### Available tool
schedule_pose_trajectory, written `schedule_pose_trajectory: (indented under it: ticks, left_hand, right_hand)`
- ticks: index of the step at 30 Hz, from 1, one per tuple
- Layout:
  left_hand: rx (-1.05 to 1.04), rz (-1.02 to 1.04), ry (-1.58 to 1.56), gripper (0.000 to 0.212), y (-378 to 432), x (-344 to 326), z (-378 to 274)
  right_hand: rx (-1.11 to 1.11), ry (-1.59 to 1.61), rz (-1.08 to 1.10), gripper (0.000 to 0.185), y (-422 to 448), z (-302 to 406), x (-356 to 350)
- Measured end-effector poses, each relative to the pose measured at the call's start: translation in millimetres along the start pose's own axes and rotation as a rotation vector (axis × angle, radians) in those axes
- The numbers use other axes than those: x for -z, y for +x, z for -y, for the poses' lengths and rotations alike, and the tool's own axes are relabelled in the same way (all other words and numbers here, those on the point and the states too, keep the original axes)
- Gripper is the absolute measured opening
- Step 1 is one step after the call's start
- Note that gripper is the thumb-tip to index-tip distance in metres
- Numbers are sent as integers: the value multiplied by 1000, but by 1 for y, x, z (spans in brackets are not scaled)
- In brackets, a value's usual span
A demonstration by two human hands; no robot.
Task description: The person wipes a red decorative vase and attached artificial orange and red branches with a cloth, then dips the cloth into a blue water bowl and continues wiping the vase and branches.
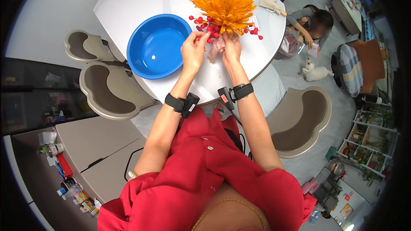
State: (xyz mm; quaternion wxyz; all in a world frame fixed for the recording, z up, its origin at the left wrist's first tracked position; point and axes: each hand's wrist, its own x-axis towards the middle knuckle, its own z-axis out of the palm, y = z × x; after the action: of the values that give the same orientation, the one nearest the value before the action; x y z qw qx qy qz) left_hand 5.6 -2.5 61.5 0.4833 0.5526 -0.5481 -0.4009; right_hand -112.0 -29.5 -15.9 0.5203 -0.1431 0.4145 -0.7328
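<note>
A bunch of orange dried wheat ears (224,4) fans out over the white table, with sprigs of red artificial berries (215,29) around its base. Below the ears, my right hand (231,46) grips the wrapped stems (217,48), which look covered in pinkish, crinkled wrapping. The fingertips of my left hand (195,49) pinch at a red berry on the near left side of the bunch. Just left of that hand stands a blue plastic basin (160,49) with a small white spot on its bottom. The lower ends of the stems are partly hidden by my right hand.
The white table (179,86) has a curved edge. A beige cloth item (271,5) lies at its right. Chairs (107,86) stand around it, one at right (300,122). Beyond the right edge, a person (308,25) crouches by a bin (289,45), near a white dog (315,71).
</note>
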Motion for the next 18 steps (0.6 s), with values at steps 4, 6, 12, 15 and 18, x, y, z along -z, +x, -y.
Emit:
schedule_pose_trajectory:
  ticks: [4, 6, 12, 15, 18]
  left_hand:
    - [-188, -54, 79, 20, -4, 0, -2]
    - [-242, -80, 63, 20, -7, 5, -8]
    - [-261, -42, 361, 20, -19, 38, -15]
    - [-211, 65, 526, 25, -26, 57, -20]
    - [-370, 106, 624, 26, -37, 73, -25]
  right_hand:
    - [-46, 19, 107, 29, -19, 10, 2]
    - [-88, -39, 113, 26, -23, 9, 9]
    - [-146, -166, 188, 23, -49, 22, 32]
    - [-152, -158, 138, 23, -67, 36, 29]
    - [-113, -142, 119, 26, -71, 40, 39]
